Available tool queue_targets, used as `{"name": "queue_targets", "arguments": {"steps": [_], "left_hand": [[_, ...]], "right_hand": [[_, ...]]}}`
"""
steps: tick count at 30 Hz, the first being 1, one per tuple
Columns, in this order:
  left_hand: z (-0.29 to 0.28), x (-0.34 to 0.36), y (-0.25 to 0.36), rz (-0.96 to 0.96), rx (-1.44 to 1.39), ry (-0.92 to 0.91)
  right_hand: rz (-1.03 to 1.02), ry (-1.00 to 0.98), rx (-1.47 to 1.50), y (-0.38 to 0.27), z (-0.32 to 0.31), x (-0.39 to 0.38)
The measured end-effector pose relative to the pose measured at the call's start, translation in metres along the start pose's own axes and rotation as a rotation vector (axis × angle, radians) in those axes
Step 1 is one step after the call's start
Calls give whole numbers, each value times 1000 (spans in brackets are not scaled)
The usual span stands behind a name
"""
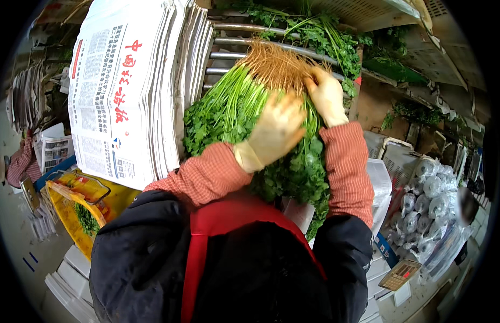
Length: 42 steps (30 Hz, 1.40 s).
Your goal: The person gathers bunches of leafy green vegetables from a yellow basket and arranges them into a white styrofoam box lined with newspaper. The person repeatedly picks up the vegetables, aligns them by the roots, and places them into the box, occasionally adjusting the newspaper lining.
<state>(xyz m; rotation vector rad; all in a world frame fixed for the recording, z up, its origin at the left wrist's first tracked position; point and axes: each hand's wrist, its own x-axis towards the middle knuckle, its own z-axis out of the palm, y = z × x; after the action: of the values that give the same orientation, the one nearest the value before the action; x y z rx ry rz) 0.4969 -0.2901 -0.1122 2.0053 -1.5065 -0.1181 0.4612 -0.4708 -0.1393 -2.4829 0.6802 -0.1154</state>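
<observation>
A large bunch of leafy green herbs (230, 101) with brown roots (275, 60) lies over metal bars (224, 56). My left hand (274, 127), in a cream rubber glove, rests over the stems at centre, slightly blurred, its fingers apart and bent. My right hand (326, 95), gloved alike, grips the bunch at the right edge of its roots, some fingertips hidden among them. A thick stack of newspapers (126, 86) sits directly left of the bunch.
More greens (339, 46) lie behind the bars. A yellow crate (64, 204) holds greens at lower left; a person in a checked sleeve (24, 164) is beyond it. At right are crates (395, 161), plastic film rolls (435, 207) and a calculator (400, 273).
</observation>
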Motion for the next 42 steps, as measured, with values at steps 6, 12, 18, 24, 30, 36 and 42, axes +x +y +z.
{"name": "queue_targets", "arguments": {"steps": [6,12,18,24,30,36,42], "left_hand": [[13,-12,-40,-283,177,-215],[4,-26,-48,-324,67,-200],[6,-29,-52,-318,0,-41],[5,-34,-58,-370,-35,5],[-1,-35,-62,-447,-145,10],[1,-36,-63,-435,-161,-38],[4,-32,-49,-346,-75,-85]], "right_hand": [[200,-30,-74,36,29,8],[-58,81,-288,0,-1,2],[-77,-281,109,-19,9,-28],[158,-528,-304,-49,7,-6],[204,-584,-359,-50,20,6],[417,-403,-48,-26,3,25],[81,-342,-399,-25,43,43]]}}
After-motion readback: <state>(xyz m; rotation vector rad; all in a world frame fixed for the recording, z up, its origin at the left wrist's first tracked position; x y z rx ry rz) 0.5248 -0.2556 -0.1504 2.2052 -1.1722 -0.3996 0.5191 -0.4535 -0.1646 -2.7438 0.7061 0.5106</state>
